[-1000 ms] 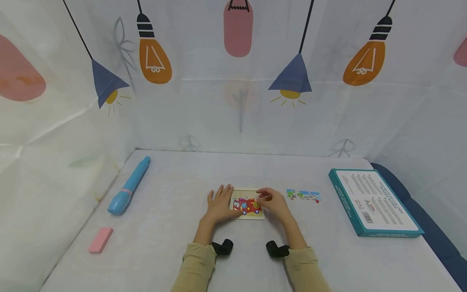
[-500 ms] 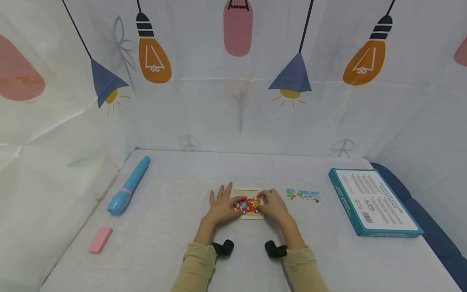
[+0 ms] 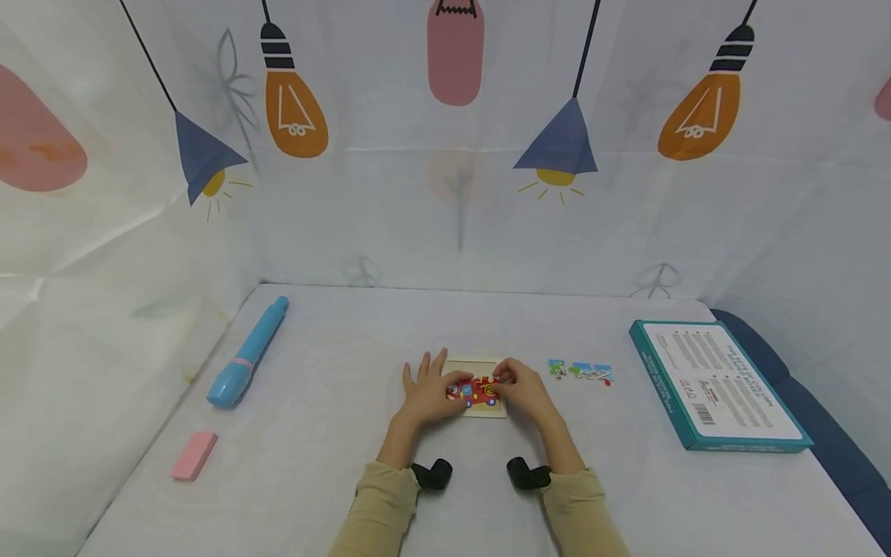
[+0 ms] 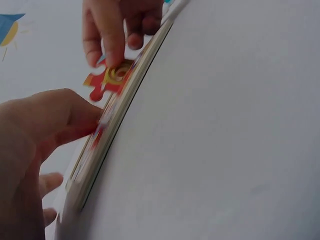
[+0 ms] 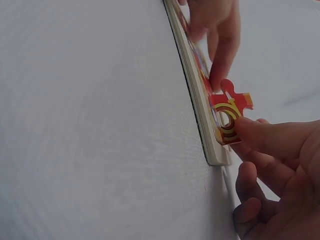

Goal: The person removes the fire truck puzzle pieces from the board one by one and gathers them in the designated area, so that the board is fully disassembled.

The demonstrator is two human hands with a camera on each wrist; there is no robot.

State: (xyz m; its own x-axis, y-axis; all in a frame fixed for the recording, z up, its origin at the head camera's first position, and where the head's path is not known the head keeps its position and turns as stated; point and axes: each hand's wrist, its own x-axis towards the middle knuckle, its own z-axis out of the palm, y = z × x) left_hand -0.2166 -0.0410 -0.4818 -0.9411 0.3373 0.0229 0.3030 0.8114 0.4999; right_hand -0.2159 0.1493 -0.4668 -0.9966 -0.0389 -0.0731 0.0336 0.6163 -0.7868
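A shallow wooden tray [image 3: 487, 413] holds a red fire-engine picture [image 3: 472, 393] in its lower part. My right hand [image 3: 527, 394] pinches a red puzzle piece with yellow rings [image 5: 229, 112] between thumb and fingers, tilted up from the tray's right end. At the tray's left side my left hand [image 3: 426, 395] touches the picture with thumb and index finger, the other fingers spread. In the left wrist view the red piece [image 4: 112, 77] hangs from the right hand's fingertips, above the tray's edge [image 4: 112, 117].
Several blue-and-green puzzle pieces [image 3: 592, 372] lie right of the tray. A teal-edged box [image 3: 720, 387] stands farther right. On the left are a blue pen-shaped device [image 3: 247, 353] and a pink block [image 3: 195, 456]. A dark blue seat shows beyond the table's right edge.
The left thumb and index finger have closed in on the picture from a wider spread. The right hand has shifted slightly at the tray's right end, and the ringed piece is now tilted up.
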